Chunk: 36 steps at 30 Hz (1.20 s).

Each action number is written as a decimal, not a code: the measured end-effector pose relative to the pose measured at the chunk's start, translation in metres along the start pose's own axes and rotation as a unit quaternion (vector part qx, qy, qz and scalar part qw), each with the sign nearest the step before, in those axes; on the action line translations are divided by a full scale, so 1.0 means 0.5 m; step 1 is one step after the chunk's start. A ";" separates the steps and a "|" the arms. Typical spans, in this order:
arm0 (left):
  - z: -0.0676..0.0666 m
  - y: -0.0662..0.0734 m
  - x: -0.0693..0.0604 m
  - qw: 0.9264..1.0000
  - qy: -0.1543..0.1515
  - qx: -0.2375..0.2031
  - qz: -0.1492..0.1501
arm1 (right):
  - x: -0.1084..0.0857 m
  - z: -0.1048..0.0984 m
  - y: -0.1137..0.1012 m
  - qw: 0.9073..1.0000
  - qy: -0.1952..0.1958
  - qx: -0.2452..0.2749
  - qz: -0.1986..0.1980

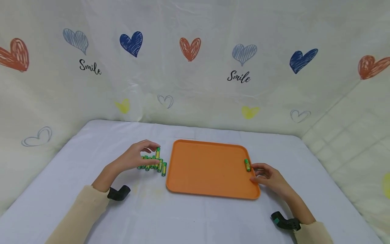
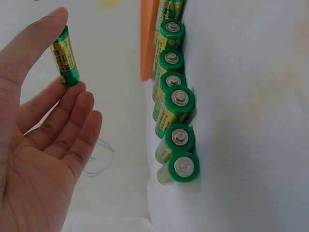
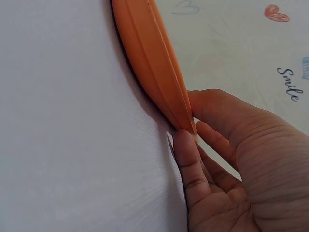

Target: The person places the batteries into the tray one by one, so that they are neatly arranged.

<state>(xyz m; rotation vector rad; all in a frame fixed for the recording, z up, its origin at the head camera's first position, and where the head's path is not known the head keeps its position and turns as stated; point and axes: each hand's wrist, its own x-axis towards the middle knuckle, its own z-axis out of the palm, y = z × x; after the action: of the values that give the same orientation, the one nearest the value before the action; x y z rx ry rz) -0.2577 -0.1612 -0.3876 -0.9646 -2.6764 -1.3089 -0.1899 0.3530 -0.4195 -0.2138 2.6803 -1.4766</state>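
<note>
Green-yellow battery in left fingers, another on orange tray

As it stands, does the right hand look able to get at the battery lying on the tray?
Probably yes: the right hand pinches the orange tray by its rim, close beside that battery. Nothing visible blocks it, though it would likely have to release the rim.
</note>
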 end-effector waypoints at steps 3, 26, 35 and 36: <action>0.003 0.008 0.008 1.000 -0.005 0.001 0.002 | 0.001 0.001 -0.001 1.000 0.000 0.003 0.003; 0.050 0.057 0.076 0.999 -0.039 -0.017 0.031 | -0.007 0.000 -0.005 1.000 -0.002 0.011 0.005; 0.062 0.069 0.099 0.997 -0.047 -0.031 0.050 | -0.007 -0.001 -0.002 1.000 -0.004 0.013 0.008; 0.064 0.068 0.101 0.997 -0.049 -0.030 0.051 | -0.006 0.000 -0.002 1.000 -0.004 0.014 0.007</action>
<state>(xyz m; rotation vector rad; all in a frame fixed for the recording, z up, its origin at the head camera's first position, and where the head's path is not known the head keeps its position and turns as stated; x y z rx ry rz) -0.2723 -0.0960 -0.3708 -1.1848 -2.6303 -1.3617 -0.1866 0.3529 -0.4187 -0.1978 2.6472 -1.5042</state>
